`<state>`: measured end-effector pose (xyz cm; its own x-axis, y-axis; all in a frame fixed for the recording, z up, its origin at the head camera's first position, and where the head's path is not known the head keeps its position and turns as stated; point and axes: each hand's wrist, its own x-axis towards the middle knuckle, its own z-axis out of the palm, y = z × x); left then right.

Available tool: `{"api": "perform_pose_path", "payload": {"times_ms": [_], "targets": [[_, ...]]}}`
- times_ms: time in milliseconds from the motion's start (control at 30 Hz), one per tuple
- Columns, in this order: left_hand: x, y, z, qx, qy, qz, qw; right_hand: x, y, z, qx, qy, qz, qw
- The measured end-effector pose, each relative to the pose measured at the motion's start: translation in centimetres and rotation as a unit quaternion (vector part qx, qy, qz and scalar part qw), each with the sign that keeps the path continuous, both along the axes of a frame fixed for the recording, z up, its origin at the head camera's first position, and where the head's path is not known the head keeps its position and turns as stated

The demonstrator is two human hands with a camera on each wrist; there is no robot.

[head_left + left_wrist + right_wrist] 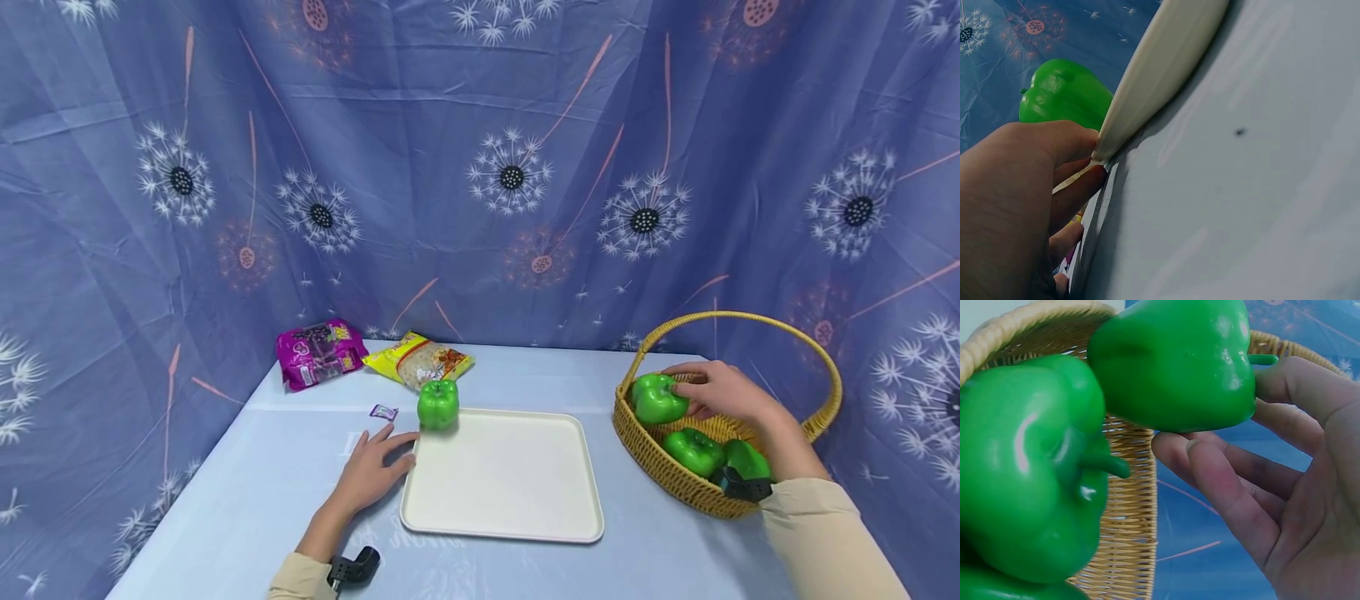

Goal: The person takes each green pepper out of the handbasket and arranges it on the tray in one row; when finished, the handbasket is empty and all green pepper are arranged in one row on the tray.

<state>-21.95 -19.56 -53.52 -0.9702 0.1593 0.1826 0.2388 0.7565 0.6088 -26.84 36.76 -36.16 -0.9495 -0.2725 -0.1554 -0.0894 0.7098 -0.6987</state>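
Observation:
My right hand (723, 393) grips a glossy green bell pepper (658, 400) at the left rim of a wicker basket (652, 465). In the right wrist view, its fingers curl under the held pepper (1172, 369), close by the stem. Another green bell pepper (1022, 469) sits beside it in the basket. My left hand (371, 471) rests with spread fingers at the left edge of a cream tray (502, 475); thumb and index finger touch its rim (1147, 81). One green bell pepper (438, 405) stands at the tray's top left corner.
Behind the left hand lie a purple snack bag (321, 354), a yellow snack bag (420, 360) and a small purple wrapped sweet (383, 412). The basket's tall arched handle (750, 317) rises over the right forearm. A blue dandelion curtain (420, 167) closes off the table's back.

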Motion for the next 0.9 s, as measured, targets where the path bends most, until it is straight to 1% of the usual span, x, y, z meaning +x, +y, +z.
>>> {"api": "perform_pose_path", "payload": {"times_ms": [233, 400, 567, 733, 900], "targets": [[-0.1, 0.0, 0.0, -0.003, -0.004, 0.003, 1.0, 0.7, -0.4, 1.4, 0.019, 0.013, 0.013, 0.9997], [0.0, 0.0, -0.1, -0.005, -0.004, 0.003, 1.0, 1.0, -0.7, 1.9, 0.027, 0.008, 0.016, 0.9995], [0.0, 0.0, -0.1, -0.008, -0.001, 0.004, 1.0, 0.9, -1.2, 2.3, 0.034, 0.004, 0.018, 0.9993], [0.0, 0.0, 0.0, -0.004, 0.003, 0.004, 1.0, 0.8, -2.4, 2.6, 0.034, 0.014, 0.03, 0.9989], [0.0, 0.0, 0.0, -0.004, 0.003, 0.0, 1.0, 0.7, -4.1, 2.2, 0.025, 0.017, 0.043, 0.9986]]}}
